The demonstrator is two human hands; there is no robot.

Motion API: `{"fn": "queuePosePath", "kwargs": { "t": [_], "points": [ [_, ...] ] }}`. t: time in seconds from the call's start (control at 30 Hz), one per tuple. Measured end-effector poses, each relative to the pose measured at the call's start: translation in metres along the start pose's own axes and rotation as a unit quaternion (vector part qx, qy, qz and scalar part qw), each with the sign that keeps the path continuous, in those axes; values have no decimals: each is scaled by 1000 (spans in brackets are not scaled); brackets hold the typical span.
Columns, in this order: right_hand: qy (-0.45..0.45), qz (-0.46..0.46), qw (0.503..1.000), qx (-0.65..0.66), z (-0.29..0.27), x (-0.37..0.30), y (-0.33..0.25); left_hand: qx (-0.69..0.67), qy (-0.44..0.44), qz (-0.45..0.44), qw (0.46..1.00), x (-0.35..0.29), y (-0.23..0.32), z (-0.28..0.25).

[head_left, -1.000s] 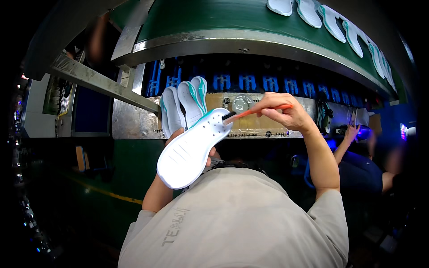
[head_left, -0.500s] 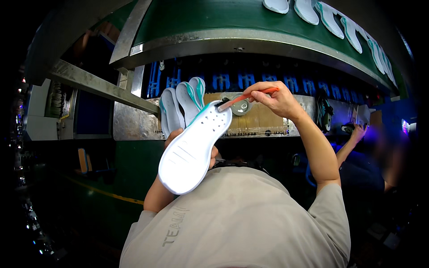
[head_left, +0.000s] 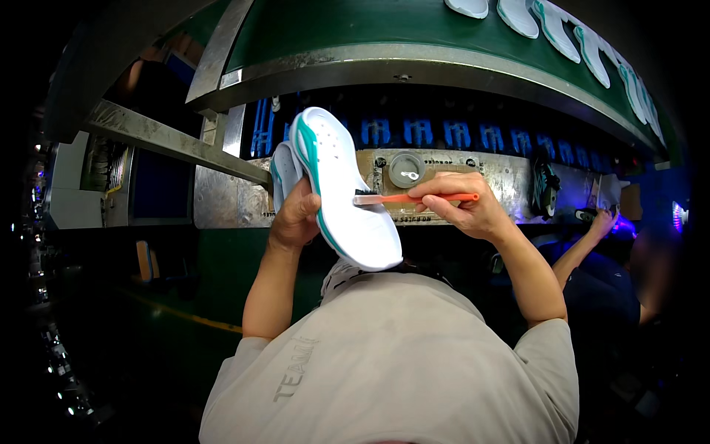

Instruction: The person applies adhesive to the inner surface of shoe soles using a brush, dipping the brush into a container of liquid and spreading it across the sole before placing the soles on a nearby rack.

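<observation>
The bowl (head_left: 395, 180) stands on the bench (head_left: 225, 201) (just beyond the brush (head_left: 399, 198)).

I've got a shoe sole (head_left: 336, 185), white, long, pinched at the waist, teal band down its left side, small holes dotted over the upper end. I see it propped aslant in the left hand (head_left: 296, 216), top end toward upper left, wide lower end toward lower right, clear of the bench. Second item I log: a brush (head_left: 403, 198), slim orange handle, pale neck, dark bristles, lying nearly level in the right hand (head_left: 462, 203), head over the sole's waist by its right edge; bristle contact I can't confirm.
</observation>
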State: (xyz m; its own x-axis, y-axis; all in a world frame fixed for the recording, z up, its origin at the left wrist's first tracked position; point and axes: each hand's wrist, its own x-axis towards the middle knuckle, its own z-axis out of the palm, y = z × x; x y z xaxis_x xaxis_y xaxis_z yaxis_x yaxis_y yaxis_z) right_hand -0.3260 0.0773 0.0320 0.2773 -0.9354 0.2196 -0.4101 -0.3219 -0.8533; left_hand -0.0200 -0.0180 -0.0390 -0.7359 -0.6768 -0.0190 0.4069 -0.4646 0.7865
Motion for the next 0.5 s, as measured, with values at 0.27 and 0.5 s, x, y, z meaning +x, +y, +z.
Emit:
{"fn": "queuePosePath", "kwargs": {
  "t": [0.27,0.5],
  "points": [
    [-58,50,993,94,-22,-5,-6,25,68,22,997,5,21,-19],
    [27,-58,998,2,-16,7,13,137,-11,91,986,12,43,-1]
  ]
}}
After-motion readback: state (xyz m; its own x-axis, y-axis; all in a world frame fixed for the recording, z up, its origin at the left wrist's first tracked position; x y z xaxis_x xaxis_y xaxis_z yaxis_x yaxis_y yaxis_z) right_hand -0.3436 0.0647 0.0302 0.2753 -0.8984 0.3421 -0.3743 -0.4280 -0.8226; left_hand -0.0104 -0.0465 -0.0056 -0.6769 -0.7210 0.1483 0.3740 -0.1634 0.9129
